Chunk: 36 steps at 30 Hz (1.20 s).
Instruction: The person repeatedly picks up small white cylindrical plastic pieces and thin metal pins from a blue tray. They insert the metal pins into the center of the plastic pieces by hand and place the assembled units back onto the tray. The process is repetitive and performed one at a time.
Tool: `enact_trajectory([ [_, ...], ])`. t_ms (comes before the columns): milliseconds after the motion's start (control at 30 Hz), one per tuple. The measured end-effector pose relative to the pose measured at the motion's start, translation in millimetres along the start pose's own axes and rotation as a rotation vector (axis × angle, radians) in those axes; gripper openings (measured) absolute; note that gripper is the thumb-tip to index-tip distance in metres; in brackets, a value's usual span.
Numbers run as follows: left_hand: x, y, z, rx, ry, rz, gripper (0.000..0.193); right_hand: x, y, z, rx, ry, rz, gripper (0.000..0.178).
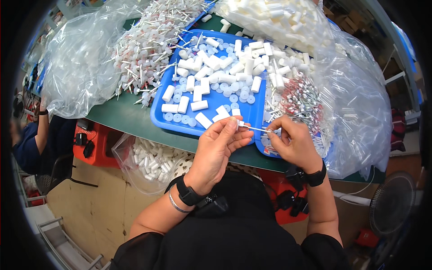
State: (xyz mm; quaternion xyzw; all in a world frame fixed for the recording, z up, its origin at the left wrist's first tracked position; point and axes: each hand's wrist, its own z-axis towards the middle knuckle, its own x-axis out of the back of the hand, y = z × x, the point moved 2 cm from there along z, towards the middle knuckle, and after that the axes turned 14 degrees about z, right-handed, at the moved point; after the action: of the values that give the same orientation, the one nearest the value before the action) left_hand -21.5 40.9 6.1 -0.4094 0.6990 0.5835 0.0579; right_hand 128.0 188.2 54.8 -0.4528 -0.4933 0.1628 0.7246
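Observation:
Over the front edge of a blue tray (180, 129), my left hand (214, 150) pinches a small white piece (240, 124) between thumb and fingers. A thin white rod (257, 129) runs from that piece to my right hand (294, 143), whose thumb and forefinger are closed on its other end. Whether the rod sits inside the piece or only touches it, I cannot tell. White cylinders (199, 105) and flat translucent discs (177, 118) lie in the tray just beyond my left hand.
A heap of disc-tipped rods (146, 42) lies at the tray's left. Thin red and silver pieces (302, 99) fill a second tray on the right. Clear plastic bags (81, 63) flank the green table (119, 114); a bag of white cylinders (283, 20) lies behind. A fan (393, 203) stands lower right.

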Motion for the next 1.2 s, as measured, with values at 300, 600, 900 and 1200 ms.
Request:
enact_trajectory([
  [300, 2.8, -6.1, 3.5, -0.016, 0.016, 0.039, 0.032, -1.0, -6.6, -4.7, 0.127, 0.057, -0.030, 0.011],
  [600, -7.1, -13.0, -3.6, 0.031, -0.091, 0.184, 0.039, -15.9, -5.3, -4.2, -0.251, -0.064, 0.541, 0.014],
  [900, 6.7, 0.3, -1.1, -0.060, 0.041, 0.102, 0.039, -5.9, -25.9, 42.5, 0.259, -0.013, -0.135, 0.014],
  [1200, 15.3, 0.7, -4.3, 0.002, -0.007, 0.032, 0.040, -15.6, 8.5, 106.1, 0.449, -0.085, -0.883, 0.017],
])
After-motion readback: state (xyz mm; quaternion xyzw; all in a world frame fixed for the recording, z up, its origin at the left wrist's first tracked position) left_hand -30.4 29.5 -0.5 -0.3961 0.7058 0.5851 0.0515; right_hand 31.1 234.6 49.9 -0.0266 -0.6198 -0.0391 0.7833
